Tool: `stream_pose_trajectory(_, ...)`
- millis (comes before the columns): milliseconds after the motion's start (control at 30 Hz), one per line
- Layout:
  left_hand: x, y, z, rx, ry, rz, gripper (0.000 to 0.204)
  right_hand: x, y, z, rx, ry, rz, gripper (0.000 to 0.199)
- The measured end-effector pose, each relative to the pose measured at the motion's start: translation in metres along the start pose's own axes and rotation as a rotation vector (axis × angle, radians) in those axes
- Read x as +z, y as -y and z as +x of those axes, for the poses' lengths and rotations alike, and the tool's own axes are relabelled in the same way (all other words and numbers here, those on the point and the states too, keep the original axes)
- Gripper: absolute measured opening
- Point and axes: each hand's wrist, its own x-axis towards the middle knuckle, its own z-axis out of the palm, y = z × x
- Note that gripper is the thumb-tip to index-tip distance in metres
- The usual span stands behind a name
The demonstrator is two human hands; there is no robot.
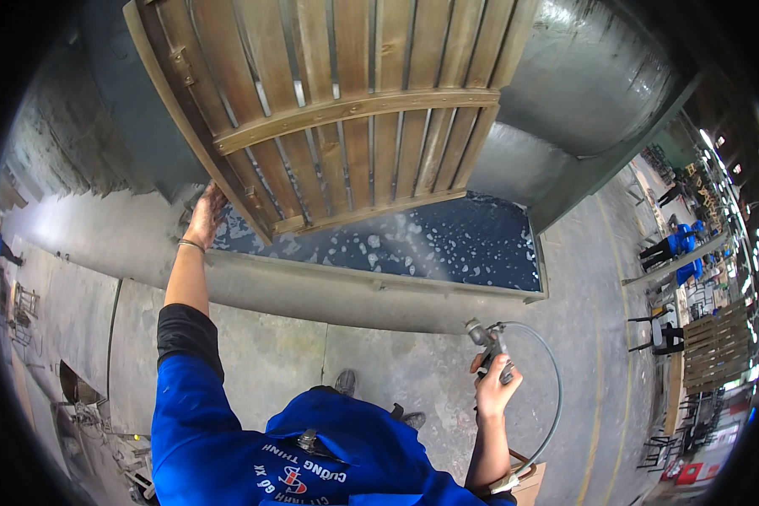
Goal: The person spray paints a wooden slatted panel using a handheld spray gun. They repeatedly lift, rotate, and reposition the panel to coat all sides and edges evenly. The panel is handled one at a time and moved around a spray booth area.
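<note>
Reaching forward nearly straight-armed, left grip (204, 218) at slatted panel (358, 108).

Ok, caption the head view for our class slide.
Near a grey trough: left grip at a slatted wooden panel, right grip holding a spray gun.

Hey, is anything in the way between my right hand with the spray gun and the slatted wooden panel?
Nothing visible blocks the way from your right hand, holding the spray gun, to the slatted wooden panel. The trough's near rim and foam-flecked liquid lie between them in the picture, but neither visibly covers the panel.
</note>
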Motion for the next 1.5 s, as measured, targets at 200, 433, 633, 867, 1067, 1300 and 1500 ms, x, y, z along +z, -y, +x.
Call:
stream_pose_trajectory(200,0.014,0.003,-0.013,0.028,-0.026,-0.037,0.088,-0.036,-0.013,0.050,-0.017,-0.180,-0.015,0.051)
stream_pose_trajectory(433,0.022,0.006,-0.024,0.053,-0.071,-0.044,0.083,-0.073,-0.001,0.087,-0.140,-0.252,-0.065,0.050)
stream_pose_trajectory(633,0.030,0.018,-0.025,0.087,-0.114,-0.150,0.081,-0.102,0.061,0.096,-0.146,-0.220,0.133,0.051)
stream_pose_trajectory(867,0.036,0.023,-0.028,0.112,-0.153,-0.151,0.079,-0.123,0.161,0.132,-0.461,-0.307,0.128,0.062)
stream_pose_trajectory(1067,0.034,0.028,-0.026,0.120,-0.146,-0.207,0.077,-0.128,0.242,0.153,-0.559,-0.304,0.155,0.060)
stream_pose_trajectory(1300,0.036,0.033,-0.027,0.115,-0.083,-0.220,0.080,-0.123,0.298,0.150,-0.818,-0.241,0.289,0.064)
stream_pose_trajectory(1500,0.037,0.033,-0.026,0.115,-0.072,-0.173,0.073,-0.116,0.272,0.140,-0.795,-0.068,-0.217,0.053)
